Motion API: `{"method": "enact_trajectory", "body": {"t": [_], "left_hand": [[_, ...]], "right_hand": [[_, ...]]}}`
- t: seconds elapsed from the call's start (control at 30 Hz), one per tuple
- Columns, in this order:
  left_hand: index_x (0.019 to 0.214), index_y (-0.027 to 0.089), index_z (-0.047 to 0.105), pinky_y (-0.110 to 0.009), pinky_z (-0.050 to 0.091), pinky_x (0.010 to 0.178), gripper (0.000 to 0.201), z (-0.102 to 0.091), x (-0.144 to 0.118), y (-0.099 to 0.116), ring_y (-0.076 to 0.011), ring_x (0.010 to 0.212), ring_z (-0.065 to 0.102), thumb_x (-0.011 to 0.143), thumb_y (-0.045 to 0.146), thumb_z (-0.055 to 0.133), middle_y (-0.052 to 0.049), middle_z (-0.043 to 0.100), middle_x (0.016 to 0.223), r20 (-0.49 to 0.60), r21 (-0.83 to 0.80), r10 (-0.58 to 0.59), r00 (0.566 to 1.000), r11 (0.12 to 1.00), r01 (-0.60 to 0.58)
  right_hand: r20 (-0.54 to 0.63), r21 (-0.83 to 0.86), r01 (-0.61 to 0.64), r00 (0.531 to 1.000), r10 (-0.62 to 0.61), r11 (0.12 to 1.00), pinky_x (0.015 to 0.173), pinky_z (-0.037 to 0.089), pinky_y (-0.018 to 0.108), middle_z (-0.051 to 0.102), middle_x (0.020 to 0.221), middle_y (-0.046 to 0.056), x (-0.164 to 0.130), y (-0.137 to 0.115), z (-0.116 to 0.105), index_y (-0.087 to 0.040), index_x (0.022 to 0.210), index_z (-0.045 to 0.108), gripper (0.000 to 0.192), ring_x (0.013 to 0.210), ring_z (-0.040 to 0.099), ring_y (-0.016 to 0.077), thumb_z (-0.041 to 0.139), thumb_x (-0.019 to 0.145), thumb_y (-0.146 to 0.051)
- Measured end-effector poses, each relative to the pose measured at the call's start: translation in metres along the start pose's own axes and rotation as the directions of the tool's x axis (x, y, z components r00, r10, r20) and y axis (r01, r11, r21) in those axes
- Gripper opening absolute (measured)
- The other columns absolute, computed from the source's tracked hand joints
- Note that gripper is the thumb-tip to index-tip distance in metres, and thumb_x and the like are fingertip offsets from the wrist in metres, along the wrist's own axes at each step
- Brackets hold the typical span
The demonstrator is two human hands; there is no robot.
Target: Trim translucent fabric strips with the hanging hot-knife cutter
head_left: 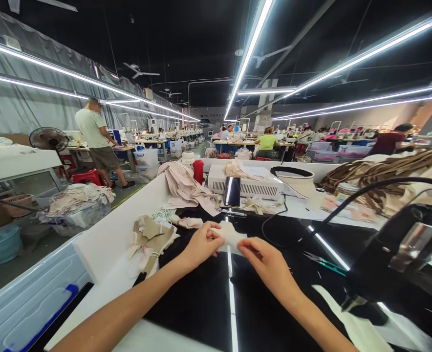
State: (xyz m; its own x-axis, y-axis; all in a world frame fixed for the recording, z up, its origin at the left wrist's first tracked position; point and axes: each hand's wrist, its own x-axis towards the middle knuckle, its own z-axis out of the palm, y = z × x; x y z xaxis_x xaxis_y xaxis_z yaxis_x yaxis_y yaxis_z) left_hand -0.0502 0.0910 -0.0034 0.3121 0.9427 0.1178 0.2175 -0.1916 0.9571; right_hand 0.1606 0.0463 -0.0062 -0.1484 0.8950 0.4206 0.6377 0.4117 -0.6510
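My left hand point(200, 245) and my right hand point(265, 260) both pinch a small white fabric piece point(231, 235) over the glossy black worktable point(205, 303). The left fingers grip its left edge and the right fingers hold its lower right edge. A stack of beige and white cut fabric pieces point(149, 239) lies just left of my left hand. A black machine head point(399, 254) with a metal part stands to the right of my right hand.
A phone point(232, 191) leans on a white box point(247, 185) at the back of the table, beside a red cup point(198, 171) and pink cloth point(186, 188). Scissors point(324, 262) lie right. A person point(97, 141) stands far left; other workers sit at distant tables.
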Motion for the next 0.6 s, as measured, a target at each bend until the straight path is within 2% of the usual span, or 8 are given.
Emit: {"method": "enact_trajectory", "body": {"t": [0.07,0.13,0.27,0.4,0.6], "left_hand": [[0.112,0.021,0.054,-0.025,0.049,0.06,0.028,-0.003,0.017,0.0,-0.0125,0.064,0.061,0.088,0.029,0.066,0.002,0.064,0.087,-0.046,0.093,0.038,0.998,0.995,-0.034],[0.107,0.021,0.057,-0.027,0.051,0.068,0.021,-0.007,0.032,0.0,-0.0132,0.069,0.061,0.089,0.025,0.065,0.002,0.065,0.089,-0.079,0.206,0.092,0.993,0.976,-0.074],[0.101,0.018,0.063,-0.035,0.053,0.087,0.009,-0.011,0.051,-0.001,-0.0174,0.086,0.064,0.094,0.022,0.067,-0.001,0.067,0.094,-0.072,0.43,0.179,0.981,0.893,-0.131],[0.105,0.015,0.069,-0.042,0.057,0.091,0.018,-0.01,0.062,-0.007,-0.021,0.098,0.068,0.101,0.032,0.067,-0.005,0.07,0.105,-0.016,0.588,0.18,0.983,0.798,-0.136],[0.114,0.015,0.069,-0.044,0.059,0.093,0.023,-0.006,0.065,-0.018,-0.0222,0.103,0.07,0.103,0.035,0.067,-0.007,0.071,0.115,0.038,0.727,0.171,0.985,0.672,-0.144]], "right_hand": [[-0.033,-0.064,0.006,0.999,-0.008,0.998,0.077,0.051,0.032,0.075,0.096,0.004,0.014,0.005,0.006,-0.026,0.096,0.074,0.027,0.087,0.069,0.0227,0.052,0.101,-0.041],[-0.06,-0.141,0.008,0.998,-0.016,0.99,0.079,0.05,0.034,0.075,0.095,0.005,0.027,0.009,0.012,-0.025,0.096,0.074,0.026,0.088,0.068,0.0238,0.052,0.102,-0.038],[-0.066,-0.301,0.026,0.997,-0.048,0.953,0.084,0.048,0.036,0.075,0.095,0.007,0.046,0.014,0.023,-0.021,0.098,0.074,0.025,0.094,0.066,0.0244,0.052,0.104,-0.03],[-0.046,-0.428,0.018,0.998,-0.042,0.904,0.087,0.051,0.039,0.073,0.092,0.004,0.053,0.018,0.031,-0.017,0.098,0.073,0.017,0.092,0.067,0.0217,0.059,0.103,-0.025],[-0.037,-0.513,0.011,0.999,-0.035,0.858,0.089,0.054,0.041,0.071,0.09,0.002,0.051,0.021,0.038,-0.017,0.094,0.072,0.015,0.092,0.068,0.0203,0.064,0.102,-0.026]]}}
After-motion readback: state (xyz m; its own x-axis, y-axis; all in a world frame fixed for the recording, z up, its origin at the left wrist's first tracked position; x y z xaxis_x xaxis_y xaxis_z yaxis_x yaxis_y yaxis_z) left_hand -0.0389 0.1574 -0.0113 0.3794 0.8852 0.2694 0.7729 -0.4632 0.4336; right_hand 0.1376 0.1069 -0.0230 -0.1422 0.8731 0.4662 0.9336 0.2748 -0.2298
